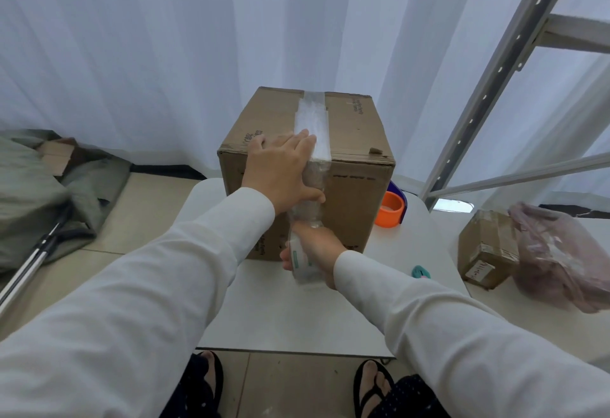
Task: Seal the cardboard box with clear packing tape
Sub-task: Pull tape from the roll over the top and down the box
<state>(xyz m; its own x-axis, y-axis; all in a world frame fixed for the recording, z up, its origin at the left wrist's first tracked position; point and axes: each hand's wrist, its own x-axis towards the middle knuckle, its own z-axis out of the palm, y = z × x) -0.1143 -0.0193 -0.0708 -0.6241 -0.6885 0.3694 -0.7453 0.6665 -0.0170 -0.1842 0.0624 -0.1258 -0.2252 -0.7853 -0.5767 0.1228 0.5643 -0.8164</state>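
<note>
A brown cardboard box (356, 193) stands on a small white table (297, 315). A strip of clear tape (312, 120) runs along the top seam and down over the near edge onto the front face. My left hand (280, 170) lies flat on the box's top near edge, its thumb pressing the tape against the front face. Below it, my right hand (313, 252) grips a clear packing tape roll (302, 264) in front of the box's lower front, with stretched tape running up from the roll to the box.
An orange and blue tape dispenser (392, 208) sits on the table right of the box. A small teal object (421, 271) lies nearer. A small taped parcel (488, 249) and pink plastic bag (561, 259) are at right, a metal rack (488, 87) behind. Grey fabric (39, 193) lies on the floor at left.
</note>
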